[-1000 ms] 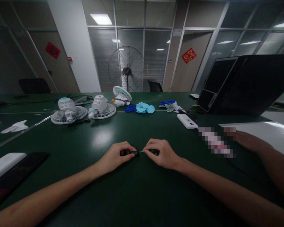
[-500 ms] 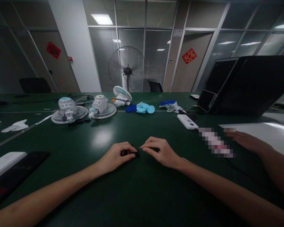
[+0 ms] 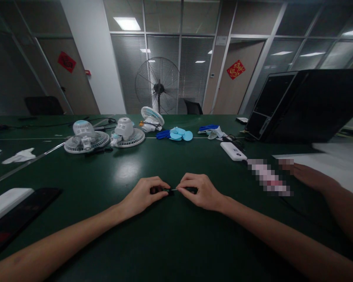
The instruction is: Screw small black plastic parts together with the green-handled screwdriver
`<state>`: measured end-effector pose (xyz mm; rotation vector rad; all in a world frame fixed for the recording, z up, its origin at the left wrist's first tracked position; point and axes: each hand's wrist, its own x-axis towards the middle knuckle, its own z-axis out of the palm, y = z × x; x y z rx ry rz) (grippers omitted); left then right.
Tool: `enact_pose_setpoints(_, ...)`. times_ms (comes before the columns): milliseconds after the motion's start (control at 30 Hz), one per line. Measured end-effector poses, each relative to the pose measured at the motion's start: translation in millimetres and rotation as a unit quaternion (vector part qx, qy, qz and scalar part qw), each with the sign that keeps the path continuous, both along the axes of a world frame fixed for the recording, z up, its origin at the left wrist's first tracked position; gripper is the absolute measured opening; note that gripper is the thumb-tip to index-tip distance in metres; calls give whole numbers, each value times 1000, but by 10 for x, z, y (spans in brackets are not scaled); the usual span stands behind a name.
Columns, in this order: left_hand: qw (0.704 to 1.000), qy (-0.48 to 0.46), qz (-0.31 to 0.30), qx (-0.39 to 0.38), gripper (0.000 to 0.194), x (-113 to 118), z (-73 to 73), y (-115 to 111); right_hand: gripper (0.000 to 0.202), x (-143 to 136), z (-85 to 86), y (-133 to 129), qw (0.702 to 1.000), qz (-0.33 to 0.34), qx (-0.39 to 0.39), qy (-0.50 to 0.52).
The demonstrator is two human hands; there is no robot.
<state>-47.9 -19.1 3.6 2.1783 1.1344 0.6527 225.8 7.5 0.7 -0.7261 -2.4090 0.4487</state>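
Near the middle of the green table (image 3: pixel 164 235), my left hand (image 3: pixel 147 192) is closed round a small black object (image 3: pixel 170 192), whose shape is mostly hidden by the fingers. My right hand (image 3: pixel 200 192) pinches a small dark tool (image 3: pixel 191 190) with a thin metal shaft. The shaft points left, its end at the right side of the black object. Whether the tip is inside that object or only touching it cannot be made out.
Small white fans (image 3: pixel 128 138), light blue discs (image 3: pixel 181 134) and blue-and-white gloves (image 3: pixel 213 131) lie farther back. A white power bank (image 3: pixel 233 151) is right of centre. Another person's hand (image 3: pixel 312 175) rests at the right, below a black computer case (image 3: pixel 306 105). A dark flat device (image 3: pixel 26 215) lies left.
My right hand has moved slightly down, bringing the metal shaft to the black object. My left hand has barely moved.
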Motion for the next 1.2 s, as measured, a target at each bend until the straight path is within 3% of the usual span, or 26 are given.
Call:
enact_pose_setpoints(267, 1000, -6, -13, 4, 23, -2, 0, 6, 20, -16, 0, 14, 999, 34, 0, -6)
enact_pose_setpoints(533, 1000, 0, -6, 12, 26, -16, -31, 5, 20, 11, -16, 17, 1000, 17, -3, 24)
enact_pose_setpoints(667, 999, 23, 12, 43, 27, -162, -13, 176, 20, 20, -10, 7, 1000, 10, -2, 26)
enact_pose_setpoints(767, 992, 54, 59, 93, 31, -521, -14, 477, 22, 27, -9, 4, 999, 11, -7, 32)
enact_pose_setpoints(900, 966, 94, 203, 133, 39, -1304, -72, 897, 21, 38, -10, 8, 999, 14, -15, 41)
enact_pose_setpoints(1033, 926, 127, 320, 154, 48, -2046, -155, 1081, 22, 49, -14, 13, 999, 11, -17, 38)
enact_pose_setpoints(1100, 911, 150, 350, 157, 51, -2269, -195, 1103, 22, 53, -19, 13, 999, 12, -18, 36)
enact_pose_setpoints(1200, 905, 176, 347, 174, 52, -2381, -236, 1118, 21, 53, -29, 12, 999, 12, -16, 34)
